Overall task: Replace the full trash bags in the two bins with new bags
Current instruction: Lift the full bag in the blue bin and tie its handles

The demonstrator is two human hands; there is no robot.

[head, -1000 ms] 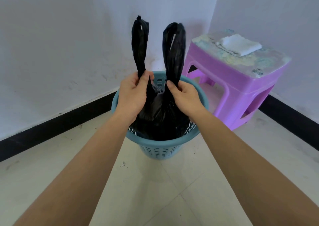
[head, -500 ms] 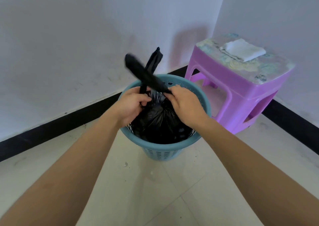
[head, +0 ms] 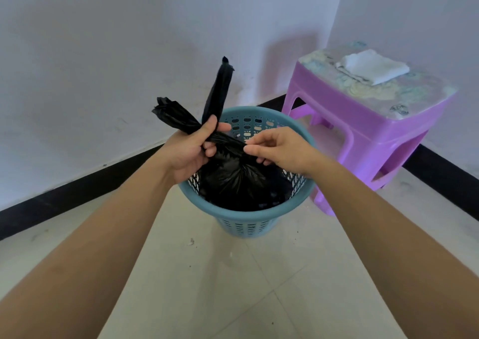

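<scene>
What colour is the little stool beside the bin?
The plastic stool is bright purple, with a pale, flowery-patterned top. The head view shows it.

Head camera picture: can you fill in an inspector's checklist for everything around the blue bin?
Surface: pale tiled floor, with a few small specks near the bin.
Job's things: black trash bag sits inside the blue bin; its two handles are crossed and stick up.
Clutter: purple stool beside the bin, with a folded white cloth on top.
Hands: left hand grips the crossed handles; right hand pinches the bag's gathered top.
Cables: nothing seen.
Surroundings: room corner, white walls with black skirting.
</scene>
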